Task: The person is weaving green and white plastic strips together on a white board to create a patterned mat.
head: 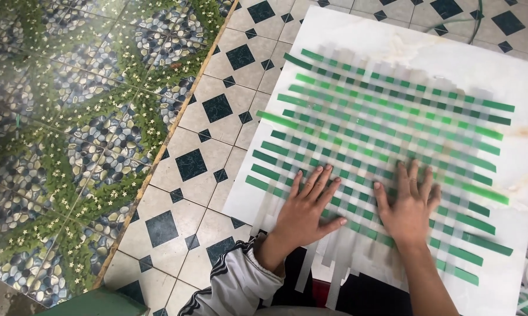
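Presently pressing flat, left hand [303,210] and right hand [409,206] open, gripping nothing, on the green-and-white woven strip mat [381,134] upon the white board [509,64] at centre-right; risk: loose strips sliding if pressure shifts.

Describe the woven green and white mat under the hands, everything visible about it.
The woven mat is a flat checker weave of green strips crossed by pale, whitish strips that look like plastic or paper bands. It lies on a white board on the tiled floor. Loose strip ends stick out along every edge, longest nearest the person. The left hand and right hand press flat on its near part, fingers spread.
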